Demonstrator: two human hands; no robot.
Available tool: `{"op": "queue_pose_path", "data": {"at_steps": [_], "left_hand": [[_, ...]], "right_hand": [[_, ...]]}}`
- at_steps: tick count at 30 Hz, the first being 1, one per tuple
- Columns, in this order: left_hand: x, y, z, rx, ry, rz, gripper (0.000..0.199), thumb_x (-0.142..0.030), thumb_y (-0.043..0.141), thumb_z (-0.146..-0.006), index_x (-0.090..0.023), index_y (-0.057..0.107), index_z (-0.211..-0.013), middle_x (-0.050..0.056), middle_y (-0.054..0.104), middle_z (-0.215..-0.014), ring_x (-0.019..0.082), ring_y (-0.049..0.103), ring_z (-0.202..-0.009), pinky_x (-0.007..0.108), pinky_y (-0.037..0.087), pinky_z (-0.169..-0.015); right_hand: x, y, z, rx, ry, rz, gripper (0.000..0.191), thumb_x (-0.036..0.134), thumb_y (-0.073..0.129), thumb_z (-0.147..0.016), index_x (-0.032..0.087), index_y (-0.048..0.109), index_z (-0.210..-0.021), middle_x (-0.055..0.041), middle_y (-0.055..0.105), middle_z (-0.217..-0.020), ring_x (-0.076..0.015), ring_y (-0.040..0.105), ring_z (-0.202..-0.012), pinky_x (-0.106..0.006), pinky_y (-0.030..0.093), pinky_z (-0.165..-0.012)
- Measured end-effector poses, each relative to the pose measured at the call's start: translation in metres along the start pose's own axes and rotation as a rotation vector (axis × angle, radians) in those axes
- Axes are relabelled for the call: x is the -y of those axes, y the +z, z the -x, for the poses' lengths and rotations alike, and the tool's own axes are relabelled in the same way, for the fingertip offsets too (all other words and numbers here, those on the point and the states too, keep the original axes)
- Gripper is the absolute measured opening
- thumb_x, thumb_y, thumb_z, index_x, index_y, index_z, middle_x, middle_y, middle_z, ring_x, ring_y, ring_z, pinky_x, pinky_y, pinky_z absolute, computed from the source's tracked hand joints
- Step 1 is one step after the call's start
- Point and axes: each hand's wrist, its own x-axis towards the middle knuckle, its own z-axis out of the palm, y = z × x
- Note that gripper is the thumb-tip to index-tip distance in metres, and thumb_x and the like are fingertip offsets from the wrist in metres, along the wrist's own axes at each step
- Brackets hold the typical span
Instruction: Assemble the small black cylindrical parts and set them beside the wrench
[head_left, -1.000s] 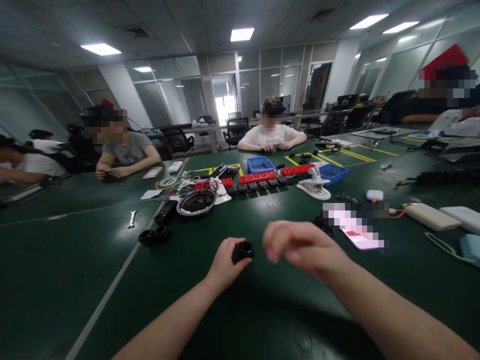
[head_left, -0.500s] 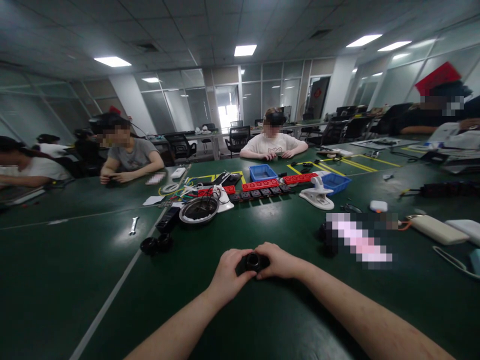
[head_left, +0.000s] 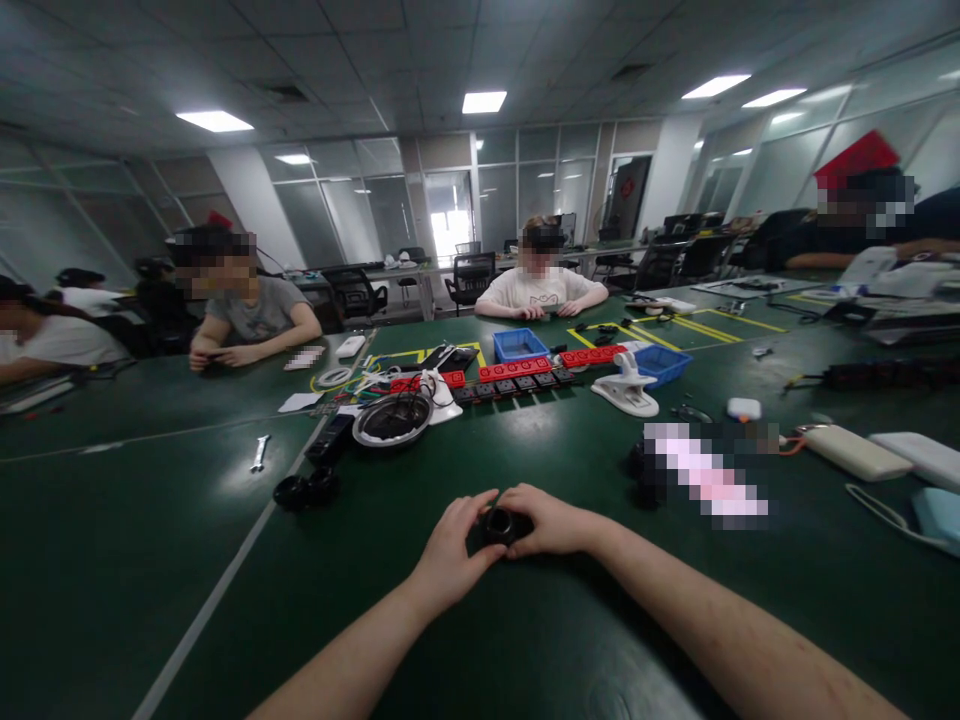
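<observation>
A small black round part (head_left: 499, 524) with a hole in its top is between my two hands, low over the green table (head_left: 360, 600). My left hand (head_left: 455, 545) curls round its left side, thumb in front and fingers behind. From the right, my right hand (head_left: 551, 522) closes on it with thumb and fingers. The underside of the part is hidden. Black round parts (head_left: 306, 488) lie to the left, and a wrench (head_left: 259, 453) is farther left.
Beyond my hands are a metal bowl (head_left: 392, 419), a white clip stand (head_left: 626, 390), red strips (head_left: 514, 369) and blue bins (head_left: 520, 345). A cream power bank (head_left: 855, 452) lies right. A person (head_left: 541, 285) sits opposite; others sit at the sides.
The whole view has shifted slightly, with the table items appearing a little farther left. My left fingertips have lifted slightly at the back of the black part; my right hand keeps its hold.
</observation>
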Motion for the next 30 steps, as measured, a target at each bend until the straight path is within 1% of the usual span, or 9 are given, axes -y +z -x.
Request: {"op": "queue_pose_path", "data": {"at_steps": [3, 6, 10, 13, 15, 19, 22, 25, 30], "left_hand": [[-0.005, -0.002, 0.000, 0.070, 0.032, 0.010, 0.041, -0.021, 0.062, -0.069, -0.025, 0.051, -0.109, 0.004, 0.055, -0.099, 0.021, 0.050, -0.094, 0.036, 0.041, -0.083], [-0.007, 0.001, 0.001, 0.020, -0.049, -0.010, 0.040, -0.021, 0.063, -0.069, -0.025, 0.052, -0.107, 0.004, 0.056, -0.099, 0.022, 0.051, -0.094, 0.038, 0.042, -0.082], [-0.004, 0.005, 0.001, -0.091, -0.116, -0.050, 0.037, -0.019, 0.061, -0.069, -0.023, 0.052, -0.105, 0.004, 0.056, -0.100, 0.023, 0.051, -0.094, 0.041, 0.041, -0.084], [-0.003, 0.003, 0.000, -0.071, -0.070, -0.022, 0.037, -0.018, 0.060, -0.069, -0.023, 0.052, -0.105, 0.003, 0.056, -0.100, 0.022, 0.051, -0.095, 0.039, 0.041, -0.084], [-0.003, -0.001, -0.001, -0.021, -0.039, 0.003, 0.037, -0.019, 0.060, -0.070, -0.024, 0.052, -0.106, 0.003, 0.056, -0.100, 0.021, 0.051, -0.095, 0.037, 0.042, -0.083], [-0.002, -0.008, -0.001, 0.050, -0.030, 0.023, 0.038, -0.021, 0.062, -0.069, -0.025, 0.053, -0.105, 0.003, 0.056, -0.098, 0.020, 0.052, -0.091, 0.033, 0.043, -0.079], [-0.001, -0.008, -0.001, 0.060, -0.029, 0.023, 0.038, -0.022, 0.064, -0.067, -0.025, 0.054, -0.103, 0.003, 0.056, -0.095, 0.020, 0.052, -0.088, 0.032, 0.044, -0.075], [-0.001, -0.002, 0.001, -0.006, -0.068, 0.005, 0.038, -0.022, 0.064, -0.066, -0.023, 0.054, -0.103, 0.003, 0.056, -0.096, 0.020, 0.053, -0.087, 0.033, 0.044, -0.074], [-0.003, 0.008, 0.002, -0.163, -0.118, -0.095, 0.035, -0.020, 0.060, -0.068, -0.021, 0.051, -0.102, 0.004, 0.055, -0.097, 0.022, 0.051, -0.092, 0.038, 0.042, -0.081]], "right_hand": [[-0.002, -0.005, 0.000, 0.061, 0.038, -0.024, 0.037, 0.041, 0.069, -0.060, 0.015, 0.059, -0.084, -0.0016, 0.057, -0.082, -0.0162, 0.051, -0.076, -0.024, 0.038, -0.064], [0.003, 0.005, -0.001, -0.046, 0.151, 0.181, 0.044, 0.053, 0.067, -0.057, 0.014, 0.058, -0.077, -0.0035, 0.057, -0.074, -0.0179, 0.050, -0.070, -0.027, 0.037, -0.062], [0.011, 0.020, -0.003, -0.196, 0.162, 0.430, 0.052, 0.062, 0.057, -0.062, 0.013, 0.057, -0.078, -0.0080, 0.057, -0.075, -0.0227, 0.049, -0.076, -0.037, 0.034, -0.074], [0.009, 0.018, -0.002, -0.196, 0.113, 0.326, 0.058, 0.060, 0.063, -0.055, 0.013, 0.056, -0.089, -0.0082, 0.056, -0.085, -0.0222, 0.048, -0.081, -0.035, 0.036, -0.074], [0.005, 0.012, -0.001, -0.119, 0.078, 0.189, 0.057, 0.051, 0.070, -0.054, 0.014, 0.055, -0.095, -0.0061, 0.055, -0.088, -0.0199, 0.049, -0.080, -0.031, 0.037, -0.072], [-0.003, 0.000, 0.000, 0.031, 0.030, 0.006, 0.035, 0.032, 0.071, -0.059, 0.016, 0.059, -0.088, -0.0003, 0.055, -0.080, -0.0153, 0.050, -0.075, -0.024, 0.037, -0.066], [-0.004, 0.001, -0.001, 0.027, 0.055, 0.000, 0.034, 0.036, 0.071, -0.058, 0.016, 0.059, -0.083, 0.0009, 0.054, -0.076, -0.0141, 0.050, -0.071, -0.022, 0.036, -0.061], [0.002, 0.012, -0.003, -0.068, 0.151, 0.168, 0.038, 0.044, 0.067, -0.059, 0.015, 0.056, -0.080, -0.0012, 0.055, -0.075, -0.0154, 0.049, -0.068, -0.025, 0.034, -0.059], [0.013, 0.027, -0.005, -0.197, 0.248, 0.466, 0.036, 0.044, 0.061, -0.063, 0.014, 0.053, -0.081, -0.0064, 0.057, -0.077, -0.0209, 0.049, -0.075, -0.034, 0.032, -0.072]]}}
